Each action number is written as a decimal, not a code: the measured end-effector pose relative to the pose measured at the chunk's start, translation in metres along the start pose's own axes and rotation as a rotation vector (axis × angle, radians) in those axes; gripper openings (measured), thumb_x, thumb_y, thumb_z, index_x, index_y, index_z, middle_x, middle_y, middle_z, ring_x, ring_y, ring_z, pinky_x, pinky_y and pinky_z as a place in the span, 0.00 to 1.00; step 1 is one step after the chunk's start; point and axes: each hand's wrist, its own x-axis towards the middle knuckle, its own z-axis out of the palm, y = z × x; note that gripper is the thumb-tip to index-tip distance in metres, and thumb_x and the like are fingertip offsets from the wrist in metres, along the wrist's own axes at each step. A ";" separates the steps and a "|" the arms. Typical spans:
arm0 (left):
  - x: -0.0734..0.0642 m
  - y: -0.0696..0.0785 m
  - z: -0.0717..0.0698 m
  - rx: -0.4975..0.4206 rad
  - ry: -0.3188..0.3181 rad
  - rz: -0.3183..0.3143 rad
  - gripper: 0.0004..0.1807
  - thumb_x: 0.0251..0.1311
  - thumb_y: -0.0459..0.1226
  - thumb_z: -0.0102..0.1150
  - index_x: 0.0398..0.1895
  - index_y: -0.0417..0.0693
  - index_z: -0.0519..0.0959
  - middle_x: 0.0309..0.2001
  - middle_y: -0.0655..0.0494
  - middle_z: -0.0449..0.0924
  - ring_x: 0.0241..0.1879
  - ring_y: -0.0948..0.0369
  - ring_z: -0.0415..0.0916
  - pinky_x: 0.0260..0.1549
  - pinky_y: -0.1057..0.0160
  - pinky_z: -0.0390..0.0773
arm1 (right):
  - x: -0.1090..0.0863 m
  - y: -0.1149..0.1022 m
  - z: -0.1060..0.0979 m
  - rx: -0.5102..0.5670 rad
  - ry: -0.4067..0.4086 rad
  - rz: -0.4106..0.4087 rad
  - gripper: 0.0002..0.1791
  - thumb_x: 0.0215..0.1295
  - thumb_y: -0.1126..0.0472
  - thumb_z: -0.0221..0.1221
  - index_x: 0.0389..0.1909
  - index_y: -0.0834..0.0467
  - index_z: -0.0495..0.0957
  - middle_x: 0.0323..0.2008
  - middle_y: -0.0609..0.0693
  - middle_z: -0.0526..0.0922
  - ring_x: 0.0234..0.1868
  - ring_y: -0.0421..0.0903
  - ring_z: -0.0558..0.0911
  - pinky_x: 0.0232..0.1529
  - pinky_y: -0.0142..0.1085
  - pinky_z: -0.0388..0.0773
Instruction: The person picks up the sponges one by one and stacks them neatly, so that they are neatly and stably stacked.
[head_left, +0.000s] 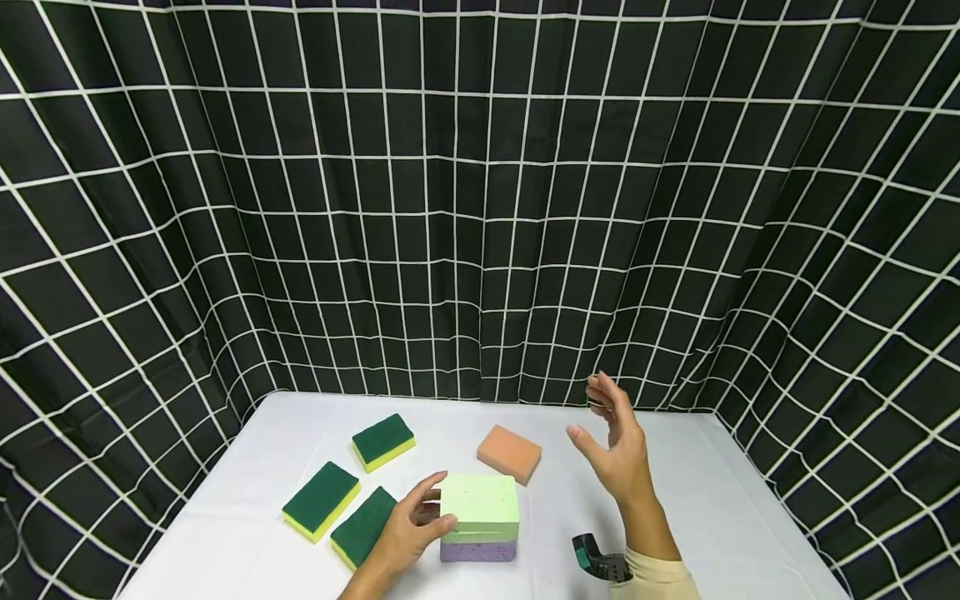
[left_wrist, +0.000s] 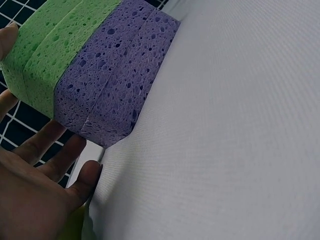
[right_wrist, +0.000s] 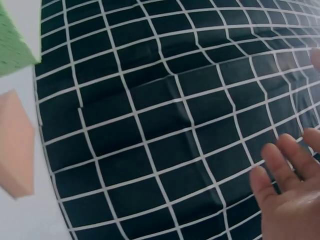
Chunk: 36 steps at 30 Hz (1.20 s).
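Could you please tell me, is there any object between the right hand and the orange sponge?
Nothing visible stands between the raised right hand and the orange sponge, only white table. The sponge stack stands nearer the person, outside that path.

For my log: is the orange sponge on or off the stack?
Off: in the head view, the orange sponge lies on the table beyond the stack.

The right sleeve [head_left: 654,577] is plain cream, with a black, curved wrist-worn device [head_left: 600,562] bearing a small green patch [head_left: 582,557].
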 end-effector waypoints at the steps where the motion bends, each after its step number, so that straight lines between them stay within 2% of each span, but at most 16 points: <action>1: 0.000 -0.001 0.000 0.003 0.000 -0.002 0.34 0.62 0.32 0.62 0.70 0.40 0.62 0.51 0.41 0.73 0.48 0.46 0.74 0.46 0.58 0.75 | 0.004 -0.002 0.000 0.005 0.019 -0.025 0.42 0.45 0.85 0.59 0.66 0.77 0.56 0.57 0.75 0.65 0.58 0.63 0.67 0.57 0.35 0.66; 3: -0.001 -0.002 -0.001 0.009 0.001 0.000 0.34 0.62 0.32 0.62 0.70 0.38 0.62 0.51 0.41 0.74 0.47 0.46 0.74 0.46 0.58 0.75 | 0.011 -0.004 0.001 0.016 0.053 -0.052 0.41 0.44 0.85 0.58 0.64 0.80 0.56 0.56 0.80 0.63 0.57 0.66 0.66 0.58 0.36 0.65; 5: -0.002 -0.003 -0.001 0.009 0.003 0.006 0.34 0.61 0.32 0.62 0.70 0.37 0.62 0.51 0.40 0.74 0.47 0.46 0.75 0.46 0.58 0.75 | 0.014 -0.003 0.002 0.026 0.078 -0.044 0.40 0.45 0.85 0.58 0.64 0.80 0.56 0.56 0.81 0.62 0.56 0.70 0.64 0.58 0.39 0.65; 7: -0.002 -0.005 -0.001 0.007 0.005 0.020 0.34 0.61 0.31 0.62 0.70 0.36 0.61 0.51 0.41 0.74 0.46 0.46 0.76 0.45 0.58 0.76 | 0.016 0.000 0.004 0.028 0.097 -0.018 0.40 0.46 0.85 0.59 0.64 0.80 0.57 0.56 0.80 0.63 0.56 0.72 0.63 0.57 0.42 0.65; 14: -0.002 -0.007 0.000 -0.012 -0.007 0.043 0.34 0.62 0.29 0.60 0.70 0.34 0.60 0.51 0.39 0.74 0.47 0.44 0.76 0.45 0.57 0.77 | 0.007 0.025 0.011 0.010 0.120 0.064 0.40 0.47 0.84 0.61 0.64 0.78 0.59 0.57 0.71 0.66 0.55 0.70 0.64 0.57 0.38 0.65; 20: 0.000 -0.006 0.000 -0.019 -0.012 0.028 0.34 0.63 0.29 0.60 0.70 0.35 0.59 0.52 0.40 0.74 0.47 0.43 0.75 0.46 0.56 0.76 | -0.008 0.044 0.015 -0.002 0.119 0.194 0.39 0.49 0.80 0.64 0.65 0.76 0.59 0.59 0.70 0.66 0.57 0.69 0.64 0.56 0.46 0.64; 27: 0.001 -0.001 -0.001 0.004 -0.012 0.008 0.34 0.62 0.29 0.61 0.70 0.35 0.60 0.51 0.40 0.74 0.48 0.43 0.75 0.46 0.55 0.76 | -0.024 0.065 0.023 -0.080 0.122 0.340 0.39 0.51 0.75 0.67 0.65 0.75 0.62 0.59 0.69 0.69 0.59 0.65 0.68 0.55 0.58 0.64; 29: 0.002 -0.002 -0.002 0.010 -0.015 0.007 0.34 0.62 0.29 0.60 0.70 0.35 0.60 0.51 0.40 0.74 0.48 0.43 0.75 0.46 0.55 0.76 | -0.030 0.074 0.025 -0.105 0.112 0.376 0.39 0.52 0.72 0.68 0.65 0.73 0.62 0.59 0.69 0.69 0.58 0.64 0.68 0.55 0.57 0.66; 36: 0.003 -0.007 -0.002 0.004 -0.019 0.016 0.34 0.62 0.28 0.60 0.70 0.35 0.60 0.52 0.40 0.74 0.48 0.44 0.76 0.46 0.54 0.76 | -0.060 0.121 0.032 -0.164 0.016 0.582 0.43 0.55 0.61 0.70 0.69 0.64 0.60 0.64 0.61 0.66 0.63 0.57 0.66 0.59 0.52 0.64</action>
